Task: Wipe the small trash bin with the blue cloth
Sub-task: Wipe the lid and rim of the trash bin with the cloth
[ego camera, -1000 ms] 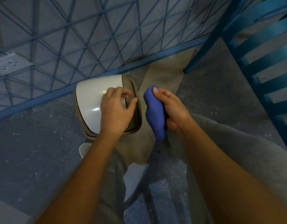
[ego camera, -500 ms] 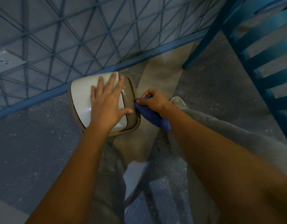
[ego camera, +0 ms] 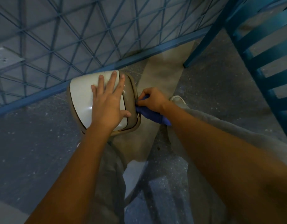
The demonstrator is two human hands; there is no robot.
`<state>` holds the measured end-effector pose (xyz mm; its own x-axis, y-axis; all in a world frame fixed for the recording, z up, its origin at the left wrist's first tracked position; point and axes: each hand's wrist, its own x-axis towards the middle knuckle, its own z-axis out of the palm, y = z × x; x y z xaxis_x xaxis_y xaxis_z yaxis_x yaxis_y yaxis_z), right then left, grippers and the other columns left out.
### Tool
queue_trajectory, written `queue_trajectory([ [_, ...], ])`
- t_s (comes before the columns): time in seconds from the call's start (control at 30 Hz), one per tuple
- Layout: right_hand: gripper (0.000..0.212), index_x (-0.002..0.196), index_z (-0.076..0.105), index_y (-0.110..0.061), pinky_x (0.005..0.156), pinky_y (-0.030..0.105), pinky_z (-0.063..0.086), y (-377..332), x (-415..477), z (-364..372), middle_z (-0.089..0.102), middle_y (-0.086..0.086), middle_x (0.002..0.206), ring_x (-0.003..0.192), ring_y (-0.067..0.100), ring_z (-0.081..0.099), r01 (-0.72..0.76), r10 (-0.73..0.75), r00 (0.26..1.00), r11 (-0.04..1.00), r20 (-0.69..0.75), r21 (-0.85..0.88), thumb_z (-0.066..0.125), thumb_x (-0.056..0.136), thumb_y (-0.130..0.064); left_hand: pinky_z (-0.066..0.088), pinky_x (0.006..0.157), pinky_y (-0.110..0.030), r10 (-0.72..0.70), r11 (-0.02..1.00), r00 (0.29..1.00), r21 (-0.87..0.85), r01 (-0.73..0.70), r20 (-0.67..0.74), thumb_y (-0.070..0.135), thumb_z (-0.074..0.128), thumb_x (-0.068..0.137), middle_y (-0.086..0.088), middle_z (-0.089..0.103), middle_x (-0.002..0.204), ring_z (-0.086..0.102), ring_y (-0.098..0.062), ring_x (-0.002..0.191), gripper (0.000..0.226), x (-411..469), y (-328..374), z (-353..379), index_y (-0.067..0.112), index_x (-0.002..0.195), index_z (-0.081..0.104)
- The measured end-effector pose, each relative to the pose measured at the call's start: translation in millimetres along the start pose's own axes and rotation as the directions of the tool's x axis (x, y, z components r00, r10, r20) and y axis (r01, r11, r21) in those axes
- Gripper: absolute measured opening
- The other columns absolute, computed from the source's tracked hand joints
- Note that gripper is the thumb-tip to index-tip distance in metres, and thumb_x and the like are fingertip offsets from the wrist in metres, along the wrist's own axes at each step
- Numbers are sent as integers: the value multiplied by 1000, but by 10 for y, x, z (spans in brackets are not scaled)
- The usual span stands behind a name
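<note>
The small trash bin (ego camera: 81, 97) stands on the floor by the wall, seen from above: a cream lid inside a beige rim. My left hand (ego camera: 108, 101) lies flat on the lid with its fingers spread, pressing down. My right hand (ego camera: 151, 100) pinches the blue cloth (ego camera: 153, 116) against the bin's right rim; the cloth's loose end hangs down toward my wrist. The sides of the bin are hidden below the lid.
A blue lattice panel (ego camera: 91, 34) with a blue bottom rail runs behind the bin. A blue slatted chair (ego camera: 267, 50) stands at the right. My grey trouser legs and a white shoe (ego camera: 178, 100) are on the speckled grey floor below my arms.
My left hand went from curled on the lid's edge to flat and spread over the lid. My right hand brought the blue cloth from beside the bin onto its right rim.
</note>
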<state>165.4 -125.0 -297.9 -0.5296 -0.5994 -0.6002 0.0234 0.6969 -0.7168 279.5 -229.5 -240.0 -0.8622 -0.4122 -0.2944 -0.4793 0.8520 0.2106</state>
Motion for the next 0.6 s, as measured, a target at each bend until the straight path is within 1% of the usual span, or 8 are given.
queue_trajectory([
  [0.03,29,62,50,-22,68,23,42,2,-5,-10,60,5,84,84,14,54,2,-2,1000,1000,15,-5,70,79,-11,-2,114,-53,2,1000,1000,3,-2,-1,36,77,67,-2,0,158,-7,-36,143,110,1,1,1,24,148,3],
  [0.13,24,65,53,-21,76,25,42,-55,17,-46,60,4,87,86,14,53,12,-12,1000,1000,7,-24,69,80,-13,-1,114,-53,4,1000,1000,18,-4,2,37,76,68,-2,-1,158,-7,-36,143,110,2,2,4,24,148,2],
  [0.27,22,68,51,-20,84,33,47,-66,69,-15,60,7,88,88,17,55,-24,35,995,993,-98,112,67,82,-16,0,114,-54,16,1000,1000,9,-16,-8,36,77,66,-2,1,158,-5,-37,143,110,-1,-7,3,23,148,5],
  [0.33,19,72,52,-17,84,35,48,-11,84,5,59,8,87,89,19,56,-89,117,987,968,-109,235,67,83,-20,0,114,-54,18,1000,1000,3,-18,-8,36,77,66,-2,1,158,-5,-37,143,110,-1,-12,-2,23,147,5],
  [0.4,16,85,59,-9,80,34,47,3,80,-7,61,11,90,91,22,57,-185,250,964,874,-89,449,64,85,-25,0,114,-53,16,1000,1000,6,-16,-1,37,77,66,-2,0,158,-6,-36,144,110,-1,-12,-10,24,147,4],
  [0.47,33,108,60,-3,74,29,45,-34,94,-39,61,13,98,95,22,56,-229,344,935,769,-84,597,60,88,-29,0,115,-53,16,1000,1000,6,-16,2,38,77,66,-2,0,158,-6,-36,144,110,2,-7,-15,24,147,3],
  [0.53,35,112,57,-3,72,27,43,-88,121,-46,61,14,100,93,19,53,-188,311,943,789,-116,585,58,88,-29,0,114,-53,18,1000,1000,3,-18,1,38,77,66,-2,0,158,-6,-36,144,110,1,-7,-15,24,148,4],
  [0.6,22,104,54,-11,81,31,45,-146,86,-22,57,5,94,92,16,52,-156,231,969,845,-86,511,59,87,-24,0,114,-54,21,1000,1000,0,-21,-4,38,77,66,-2,1,158,-5,-36,144,109,1,-13,-11,24,148,5],
])
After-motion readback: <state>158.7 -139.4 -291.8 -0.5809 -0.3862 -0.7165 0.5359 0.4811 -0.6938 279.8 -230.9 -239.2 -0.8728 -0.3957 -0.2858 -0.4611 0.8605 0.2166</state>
